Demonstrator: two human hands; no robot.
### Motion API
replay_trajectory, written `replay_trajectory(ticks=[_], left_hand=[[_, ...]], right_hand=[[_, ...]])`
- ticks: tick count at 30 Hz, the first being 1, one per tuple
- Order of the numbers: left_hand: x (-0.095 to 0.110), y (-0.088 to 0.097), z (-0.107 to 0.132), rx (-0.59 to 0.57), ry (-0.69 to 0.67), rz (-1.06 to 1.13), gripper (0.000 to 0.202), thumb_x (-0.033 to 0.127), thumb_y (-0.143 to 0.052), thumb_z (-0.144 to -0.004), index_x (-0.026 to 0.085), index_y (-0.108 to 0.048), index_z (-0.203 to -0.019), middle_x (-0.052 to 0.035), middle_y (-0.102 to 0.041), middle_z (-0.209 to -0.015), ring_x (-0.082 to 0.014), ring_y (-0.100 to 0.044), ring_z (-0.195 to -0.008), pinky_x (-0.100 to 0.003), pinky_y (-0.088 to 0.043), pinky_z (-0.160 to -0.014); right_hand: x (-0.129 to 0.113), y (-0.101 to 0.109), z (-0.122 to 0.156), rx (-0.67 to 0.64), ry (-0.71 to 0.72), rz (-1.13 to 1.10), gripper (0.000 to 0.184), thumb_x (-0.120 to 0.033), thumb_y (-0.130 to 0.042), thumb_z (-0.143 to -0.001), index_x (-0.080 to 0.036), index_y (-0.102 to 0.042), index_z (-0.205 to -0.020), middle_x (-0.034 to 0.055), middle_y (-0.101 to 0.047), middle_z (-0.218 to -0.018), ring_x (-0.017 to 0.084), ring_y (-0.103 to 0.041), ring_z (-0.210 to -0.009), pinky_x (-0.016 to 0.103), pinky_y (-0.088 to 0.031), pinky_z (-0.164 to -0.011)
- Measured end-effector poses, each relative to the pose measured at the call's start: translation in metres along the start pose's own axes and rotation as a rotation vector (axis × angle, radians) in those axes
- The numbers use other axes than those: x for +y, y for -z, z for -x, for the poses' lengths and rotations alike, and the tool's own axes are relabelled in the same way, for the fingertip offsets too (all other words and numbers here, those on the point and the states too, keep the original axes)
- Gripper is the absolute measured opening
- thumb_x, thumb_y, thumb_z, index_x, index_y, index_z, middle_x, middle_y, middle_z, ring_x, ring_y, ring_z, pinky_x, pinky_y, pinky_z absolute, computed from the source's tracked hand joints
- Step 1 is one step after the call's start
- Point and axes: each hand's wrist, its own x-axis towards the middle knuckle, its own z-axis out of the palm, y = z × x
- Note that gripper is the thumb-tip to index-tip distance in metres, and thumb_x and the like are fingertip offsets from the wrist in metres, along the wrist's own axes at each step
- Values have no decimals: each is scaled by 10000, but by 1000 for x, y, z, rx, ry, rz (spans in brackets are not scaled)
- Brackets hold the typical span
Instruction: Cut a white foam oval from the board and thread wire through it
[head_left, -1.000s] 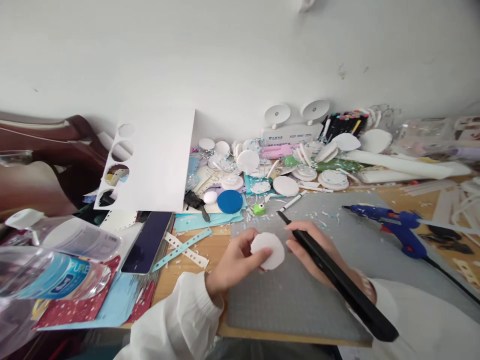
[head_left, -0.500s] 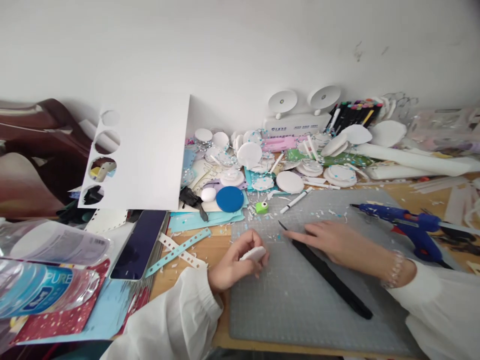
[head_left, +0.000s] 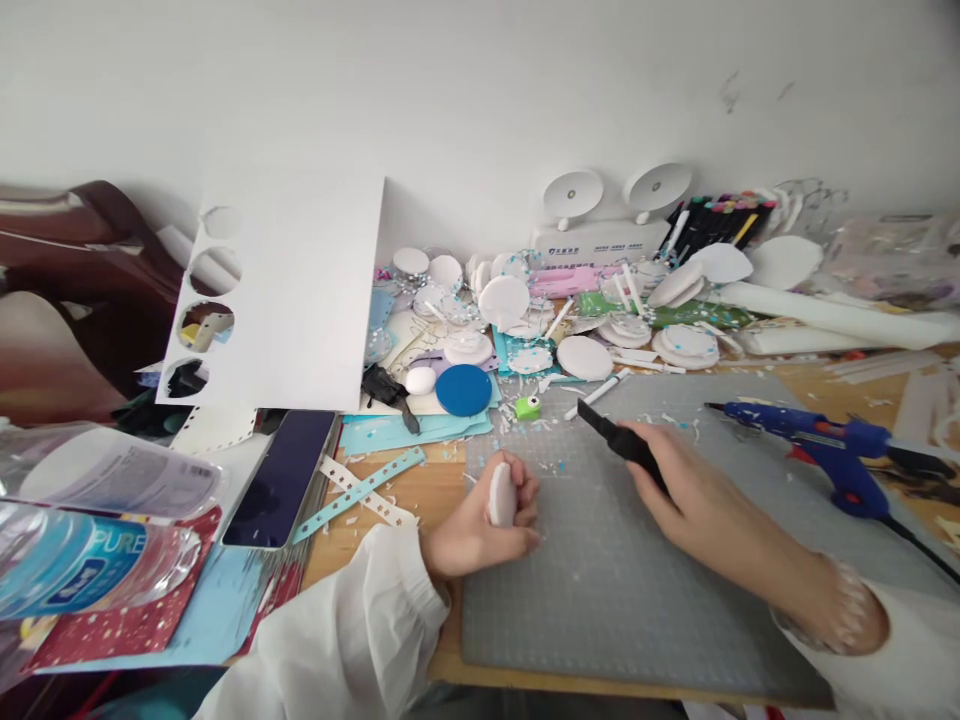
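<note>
My left hand is closed round a small white foam disc, its flat face turned partly to the right. My right hand grips a black craft knife, whose dark blade points up and to the left. Blade and disc are apart. Under both hands lies the grey cutting mat. Close to the knife tip are a white pen and a small green punch. Most of the knife handle is hidden in my right palm.
A blue glue gun lies on the mat's right side. White discs and scraps crowd the back. On the left are a phone, a bottle and a white board with round holes leaning on the wall.
My right hand has picked the craft knife up from the mat, where it lay under the fingers. My left hand has turned the disc more upright.
</note>
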Motion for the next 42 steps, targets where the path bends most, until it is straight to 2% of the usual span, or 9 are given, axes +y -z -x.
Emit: replay_trajectory(ticks=[6,9,12,16,22,26,30,34,42], left_hand=[[-1,-1,-1,46,-5,-88,433,128,-671,-706,238,-297,-895,31,-424,-922,-35,-378,-599,-195,-280,-538],[3,-1,-1,28,10,-138,400,89,-664,-724,224,-335,-907,40,-448,-850,-48,-378,-598,-202,-287,-547],[8,-3,-2,-8,-25,-208,416,91,-667,-733,224,-378,-1000,10,-471,-940,-64,-414,-650,-211,-330,-586],[10,-7,-5,-32,-28,-207,433,81,-655,-745,236,-414,-1070,19,-464,-928,-79,-446,-700,-198,-361,-611],[8,-10,-7,-126,-14,57,571,26,-721,-685,256,-449,-1131,21,-496,-967,-93,-500,-826,-194,-401,-702],[9,-9,-7,-116,-32,104,471,45,-660,-752,243,-505,-1150,-22,-525,-1077,-137,-540,-959,-268,-426,-828],[8,-5,-5,-107,-17,68,604,47,-690,-719,267,-489,-1244,-85,-515,-1306,-239,-536,-1161,-381,-426,-944],[5,-4,-4,-74,-13,-44,698,37,-713,-699,277,-474,-1309,-105,-479,-1391,-291,-482,-1265,-433,-413,-1002],[2,-2,-3,-103,-47,-63,652,42,-730,-700,262,-527,-1280,-77,-571,-1233,-241,-553,-1148,-411,-424,-997]], right_hand=[[-35,1,-23,207,188,-125,183,-264,-494,-913,-203,-520,-1084,68,-658,-936,202,-660,-811,293,-491,-670],[-45,-7,-18,232,335,-189,103,-263,-525,-885,-220,-536,-978,8,-641,-739,152,-614,-614,266,-452,-577],[-46,-14,-9,214,408,-234,106,-277,-511,-881,-219,-525,-968,12,-632,-705,157,-594,-578,275,-432,-540],[-45,-16,-6,181,420,-240,141,-330,-474,-913,-209,-517,-970,20,-615,-684,167,-575,-559,295,-424,-523],[-51,-10,-8,172,470,-175,172,-340,-441,-934,-194,-499,-1004,26,-623,-651,178,-591,-550,305,-438,-508],[-51,-6,-9,209,473,-184,162,-323,-460,-908,-200,-516,-999,27,-635,-644,183,-594,-540,308,-435,-497],[-49,-5,-8,200,464,-185,151,-298,-508,-872,-193,-544,-975,38,-647,-664,186,-608,-565,303,-453,-512],[-49,-7,-9,214,479,-170,177,-321,-517,-869,-182,-561,-969,44,-651,-660,188,-616,-569,306,-464,-513],[-49,-9,-7,199,472,-163,174,-326,-509,-882,-182,-541,-975,47,-664,-681,187,-624,-569,307,-464,-501]])
